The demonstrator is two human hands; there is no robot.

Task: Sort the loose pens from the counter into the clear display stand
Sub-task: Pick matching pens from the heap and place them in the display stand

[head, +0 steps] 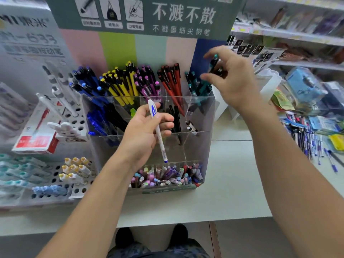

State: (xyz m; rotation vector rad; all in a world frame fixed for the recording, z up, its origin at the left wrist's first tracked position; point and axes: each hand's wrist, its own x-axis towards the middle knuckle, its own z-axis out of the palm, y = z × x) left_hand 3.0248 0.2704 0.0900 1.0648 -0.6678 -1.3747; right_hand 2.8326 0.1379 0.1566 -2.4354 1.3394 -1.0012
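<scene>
Pinching a teal-capped pen (214,65) in my right hand (230,79), upper right of frame; should drop it tip-down among the teal pens (195,84), while left hand (145,133) grips a white pen (158,131).

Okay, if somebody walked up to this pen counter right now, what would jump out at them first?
Probably the clear display stand at centre, its back row packed by colour: blue, yellow, purple, red and teal pens. In front of it the left hand grips a white pen, while the right hand holds a dark teal-tipped pen above the teal section. Loose pens lie scattered far right.
</scene>
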